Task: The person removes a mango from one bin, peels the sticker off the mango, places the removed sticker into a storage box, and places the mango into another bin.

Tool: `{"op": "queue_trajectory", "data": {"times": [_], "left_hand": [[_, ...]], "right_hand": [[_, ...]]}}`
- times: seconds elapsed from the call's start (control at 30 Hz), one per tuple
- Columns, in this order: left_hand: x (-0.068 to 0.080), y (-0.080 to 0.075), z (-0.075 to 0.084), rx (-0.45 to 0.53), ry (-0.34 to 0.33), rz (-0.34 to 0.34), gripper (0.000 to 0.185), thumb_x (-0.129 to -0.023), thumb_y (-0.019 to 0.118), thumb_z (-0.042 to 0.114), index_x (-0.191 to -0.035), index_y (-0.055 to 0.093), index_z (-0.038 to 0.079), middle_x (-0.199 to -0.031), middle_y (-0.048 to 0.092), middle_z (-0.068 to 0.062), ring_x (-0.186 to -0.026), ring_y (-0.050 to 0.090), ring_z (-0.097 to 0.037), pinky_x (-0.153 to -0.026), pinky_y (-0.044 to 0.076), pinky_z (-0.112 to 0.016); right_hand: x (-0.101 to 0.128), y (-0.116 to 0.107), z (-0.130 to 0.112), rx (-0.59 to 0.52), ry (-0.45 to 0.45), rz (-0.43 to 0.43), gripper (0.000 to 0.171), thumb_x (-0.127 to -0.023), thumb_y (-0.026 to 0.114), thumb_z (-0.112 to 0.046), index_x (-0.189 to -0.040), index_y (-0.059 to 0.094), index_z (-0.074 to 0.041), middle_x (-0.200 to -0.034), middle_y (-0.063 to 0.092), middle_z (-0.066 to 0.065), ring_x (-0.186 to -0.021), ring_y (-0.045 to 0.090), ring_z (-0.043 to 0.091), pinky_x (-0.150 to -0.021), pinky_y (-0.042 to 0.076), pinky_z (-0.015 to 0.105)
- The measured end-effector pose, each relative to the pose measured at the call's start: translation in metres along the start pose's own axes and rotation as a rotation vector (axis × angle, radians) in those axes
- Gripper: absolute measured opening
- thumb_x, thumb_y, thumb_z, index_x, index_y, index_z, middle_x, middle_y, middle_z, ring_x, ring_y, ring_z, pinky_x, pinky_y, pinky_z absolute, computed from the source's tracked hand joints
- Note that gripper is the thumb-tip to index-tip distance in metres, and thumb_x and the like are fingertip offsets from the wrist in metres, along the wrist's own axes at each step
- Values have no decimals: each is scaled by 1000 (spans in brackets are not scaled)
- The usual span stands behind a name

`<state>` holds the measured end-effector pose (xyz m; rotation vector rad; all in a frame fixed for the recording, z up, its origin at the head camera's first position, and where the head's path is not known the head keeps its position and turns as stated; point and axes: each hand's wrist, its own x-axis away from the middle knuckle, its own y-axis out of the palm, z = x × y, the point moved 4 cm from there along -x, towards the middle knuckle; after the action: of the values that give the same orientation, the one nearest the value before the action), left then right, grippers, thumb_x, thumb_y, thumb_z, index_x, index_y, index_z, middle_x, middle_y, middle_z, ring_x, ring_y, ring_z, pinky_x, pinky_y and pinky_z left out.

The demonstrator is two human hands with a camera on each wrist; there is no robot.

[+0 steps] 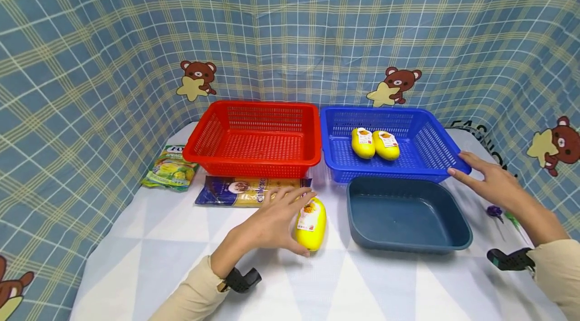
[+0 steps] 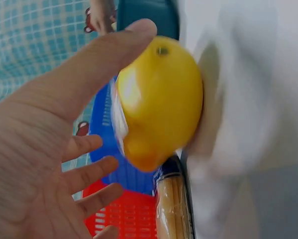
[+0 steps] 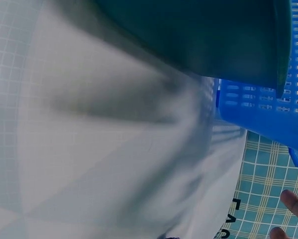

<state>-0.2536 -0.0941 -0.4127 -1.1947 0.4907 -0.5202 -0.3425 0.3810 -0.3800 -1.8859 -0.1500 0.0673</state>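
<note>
My left hand reaches round a yellow mango with a white label, which lies on the table. Thumb and fingers are spread, and in the left wrist view the thumb overlaps the mango's end while the other fingers stand apart from it. At the blue basket, my right hand has its thumb and a finger on the front right corner of the rim. Two more labelled mangoes, one on the left and one on the right, lie side by side inside this basket.
A red basket stands left of the blue one. Before it lie a pasta packet and, farther left, a green packet. A dark teal tub sits in front of the blue basket. A purple flower lies near my right forearm.
</note>
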Motion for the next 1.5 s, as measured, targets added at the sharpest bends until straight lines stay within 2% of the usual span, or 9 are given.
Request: {"op": "queue_trajectory", "data": {"times": [0.17, 0.37, 0.53, 0.73, 0.9, 1.1, 1.27, 1.5], "left_hand": [[0, 1, -8, 89, -8, 47, 118, -64, 84, 67, -159, 29, 23, -161, 32, -2, -142, 29, -29, -112, 17, -63], [-1, 18, -16, 195, -27, 54, 115, -66, 82, 69, -159, 29, 26, -161, 32, -4, -144, 28, -30, -111, 19, -64], [-1, 28, -17, 213, -42, 61, 116, -65, 80, 72, -159, 31, 23, -161, 31, -3, -144, 27, -31, -112, 15, -65], [-2, 32, -17, 229, -48, 132, 117, -66, 79, 73, -160, 27, 26, -162, 29, -1, -144, 26, -28, -112, 16, -62], [-3, 33, -15, 221, -45, 166, 116, -66, 78, 73, -160, 27, 28, -162, 30, 1, -142, 28, -25, -112, 17, -59], [-2, 34, -17, 215, -80, 137, 116, -64, 80, 72, -158, 32, 23, -159, 34, 0, -143, 26, -26, -115, 13, -57], [-2, 34, -19, 228, -84, 124, 116, -64, 80, 72, -158, 33, 23, -160, 34, -1, -144, 25, -26, -114, 13, -56], [-2, 39, -20, 241, -72, 137, 115, -65, 80, 71, -158, 32, 25, -160, 33, 3, -144, 25, -25, -115, 12, -56]], "right_hand": [[-1, -1, 1, -3, -10, 11, 83, -101, 48, -53, -158, 15, -2, -157, 11, 34, -131, 20, 68, -90, 18, 85], [-2, 2, 0, -17, -7, 15, 84, -101, 49, -54, -158, 16, -3, -158, 11, 34, -131, 19, 68, -90, 17, 86], [-2, 4, 0, -25, -6, 15, 84, -100, 49, -55, -159, 15, -4, -158, 11, 34, -131, 19, 68, -89, 17, 86], [-3, 3, -2, -15, -23, 22, 82, -101, 49, -52, -158, 17, -2, -158, 12, 34, -132, 20, 68, -91, 16, 85], [-4, 4, -3, -8, -13, 16, 83, -101, 48, -53, -158, 16, -2, -158, 10, 34, -132, 18, 67, -92, 14, 85], [-4, 3, -3, -13, -20, 23, 81, -102, 47, -52, -158, 15, -3, -158, 10, 33, -132, 18, 68, -92, 13, 85], [-3, 2, -4, -28, -22, 23, 81, -102, 47, -51, -158, 15, -2, -158, 10, 34, -134, 15, 67, -93, 9, 86], [0, -1, -4, 30, -36, 99, 80, -100, 53, -50, -156, 25, -1, -153, 25, 36, -135, 16, 64, -90, 9, 88]]}}
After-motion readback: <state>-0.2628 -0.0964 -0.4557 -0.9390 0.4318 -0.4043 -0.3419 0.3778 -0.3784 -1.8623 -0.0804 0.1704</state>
